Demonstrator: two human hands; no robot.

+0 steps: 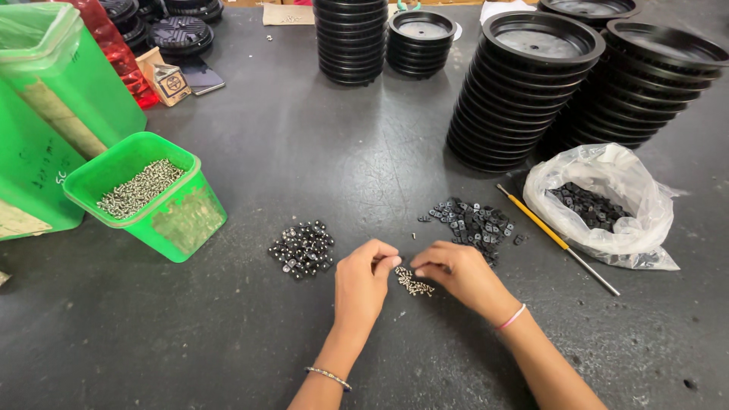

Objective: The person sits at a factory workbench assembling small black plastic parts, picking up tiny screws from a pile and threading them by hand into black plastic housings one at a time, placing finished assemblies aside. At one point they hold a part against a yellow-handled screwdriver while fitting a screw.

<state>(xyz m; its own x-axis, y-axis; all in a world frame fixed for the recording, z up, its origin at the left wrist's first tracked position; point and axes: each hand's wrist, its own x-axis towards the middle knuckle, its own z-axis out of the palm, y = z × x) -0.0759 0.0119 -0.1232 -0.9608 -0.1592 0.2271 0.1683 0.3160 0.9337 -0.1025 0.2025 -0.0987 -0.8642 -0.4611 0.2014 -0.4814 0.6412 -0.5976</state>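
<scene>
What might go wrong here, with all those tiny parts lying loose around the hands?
The small screws lie loose between the left hand and right hand; a nudge could scatter them. The pile of dark nuts and the black clips sit close by, so parts might mix. The screwdriver could roll.

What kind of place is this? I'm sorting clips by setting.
Most likely a small assembly workshop bench: tall stacks of black plastic discs, a green bin of small screws, and loose piles of small black parts on a worn dark table point to manual parts work.
</scene>
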